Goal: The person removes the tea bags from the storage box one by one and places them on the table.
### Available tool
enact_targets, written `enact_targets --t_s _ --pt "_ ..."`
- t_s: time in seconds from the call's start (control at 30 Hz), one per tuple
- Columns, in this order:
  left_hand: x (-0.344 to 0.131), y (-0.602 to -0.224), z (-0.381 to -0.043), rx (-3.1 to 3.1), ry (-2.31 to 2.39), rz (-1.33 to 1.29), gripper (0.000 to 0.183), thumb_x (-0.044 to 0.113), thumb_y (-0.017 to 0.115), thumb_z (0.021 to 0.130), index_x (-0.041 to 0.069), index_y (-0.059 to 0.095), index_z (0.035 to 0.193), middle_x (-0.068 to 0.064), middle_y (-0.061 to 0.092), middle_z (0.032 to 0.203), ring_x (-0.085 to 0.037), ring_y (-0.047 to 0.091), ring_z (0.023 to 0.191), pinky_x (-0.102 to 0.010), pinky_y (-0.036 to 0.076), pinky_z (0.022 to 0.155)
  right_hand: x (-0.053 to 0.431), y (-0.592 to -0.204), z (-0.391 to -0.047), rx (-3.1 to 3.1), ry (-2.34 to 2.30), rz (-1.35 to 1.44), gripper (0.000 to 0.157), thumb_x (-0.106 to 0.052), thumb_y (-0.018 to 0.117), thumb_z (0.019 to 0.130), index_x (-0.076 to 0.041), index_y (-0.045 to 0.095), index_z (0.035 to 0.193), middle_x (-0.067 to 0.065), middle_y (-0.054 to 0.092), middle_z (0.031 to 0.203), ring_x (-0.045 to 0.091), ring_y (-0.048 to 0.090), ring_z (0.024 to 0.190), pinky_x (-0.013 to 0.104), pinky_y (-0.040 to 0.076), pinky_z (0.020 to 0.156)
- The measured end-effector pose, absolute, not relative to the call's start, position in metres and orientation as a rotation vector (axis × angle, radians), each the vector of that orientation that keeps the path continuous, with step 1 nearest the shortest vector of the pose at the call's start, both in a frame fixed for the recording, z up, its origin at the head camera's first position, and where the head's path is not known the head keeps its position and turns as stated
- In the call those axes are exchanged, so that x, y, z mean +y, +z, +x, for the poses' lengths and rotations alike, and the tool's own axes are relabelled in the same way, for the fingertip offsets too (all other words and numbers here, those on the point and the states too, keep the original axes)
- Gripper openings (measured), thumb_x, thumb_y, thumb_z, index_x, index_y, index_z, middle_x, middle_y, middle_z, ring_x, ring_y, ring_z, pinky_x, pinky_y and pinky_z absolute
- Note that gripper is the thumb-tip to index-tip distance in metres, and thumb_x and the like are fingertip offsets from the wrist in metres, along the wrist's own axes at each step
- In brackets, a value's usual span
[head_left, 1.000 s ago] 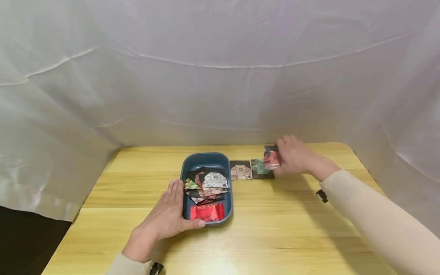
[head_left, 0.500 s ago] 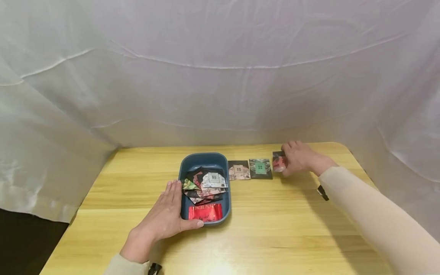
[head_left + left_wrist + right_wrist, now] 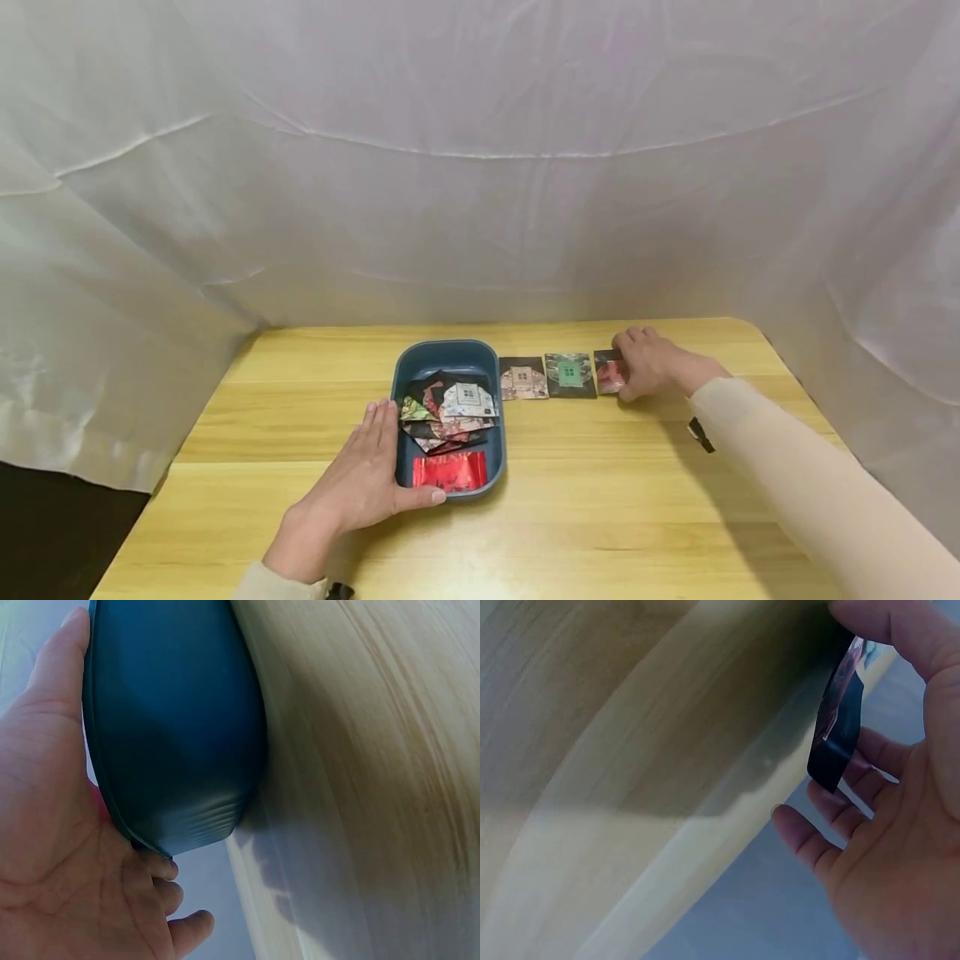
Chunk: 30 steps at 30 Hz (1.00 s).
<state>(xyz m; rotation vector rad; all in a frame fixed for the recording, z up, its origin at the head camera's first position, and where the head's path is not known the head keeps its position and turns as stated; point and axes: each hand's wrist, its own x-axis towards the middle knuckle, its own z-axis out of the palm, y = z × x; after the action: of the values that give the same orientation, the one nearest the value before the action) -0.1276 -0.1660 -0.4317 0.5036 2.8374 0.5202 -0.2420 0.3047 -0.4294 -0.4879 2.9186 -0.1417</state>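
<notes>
A blue plastic bin [image 3: 501, 450] stands on the table with several overlapping patterned sachets [image 3: 468, 400] and a red foil packet [image 3: 450, 472] inside. My left hand [image 3: 352, 475] rests along its left side, fingers extended and thumb on the near rim; in the left wrist view the palm lies beside the bin wall [image 3: 172, 712]. To the bin's right, a pink-and-black sachet [image 3: 523, 379] and a green-and-black sachet [image 3: 570, 375] lie in a row. At the end of that row, my right hand [image 3: 656, 367] holds a red-and-black sachet [image 3: 611, 372] by its edges. The sachet's right part is hidden by the hand.
The wooden table [image 3: 585, 500] has a pale curtain [image 3: 487, 225] hanging behind it and at both sides. The row of sachets lies near the table's far edge. A dark area [image 3: 60, 533] shows beyond the left edge.
My right hand has brought the red-and-black sachet from above the green one to the right and down to the row's end. The left hand has stayed at the bin.
</notes>
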Motion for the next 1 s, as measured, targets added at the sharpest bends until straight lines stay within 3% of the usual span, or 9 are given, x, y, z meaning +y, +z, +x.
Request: enact_targets --t_s 0.4,1.0 --pt "-0.1664 -0.4307 -0.1277 2.837 0.534 0.502 0.148 0.092 0.067 0.072 -0.006 0.009 0.166 -0.027 0.01 0.175 -0.044 0.007 0.163 -0.059 0.02 0.13 0.3068 -0.4283 -0.2455 2.857 -0.185 -0.493 0.091 -0.027 0.089 0.068 0.008 0.05 0.142 0.028 0.054 0.14 0.045 0.052 0.125 0.063 0.047 0.109" --pt "-0.1667 -0.4337 -0.1285 2.831 0.546 0.505 0.148 0.091 0.067 0.073 -0.007 0.009 0.166 -0.027 0.011 0.174 -0.045 0.008 0.163 -0.059 0.021 0.13 0.3068 -0.4292 -0.2463 2.802 -0.226 -0.484 0.088 -0.026 0.09 0.068 0.006 0.051 0.14 0.024 0.056 0.134 0.042 0.053 0.118 0.061 0.049 0.103"
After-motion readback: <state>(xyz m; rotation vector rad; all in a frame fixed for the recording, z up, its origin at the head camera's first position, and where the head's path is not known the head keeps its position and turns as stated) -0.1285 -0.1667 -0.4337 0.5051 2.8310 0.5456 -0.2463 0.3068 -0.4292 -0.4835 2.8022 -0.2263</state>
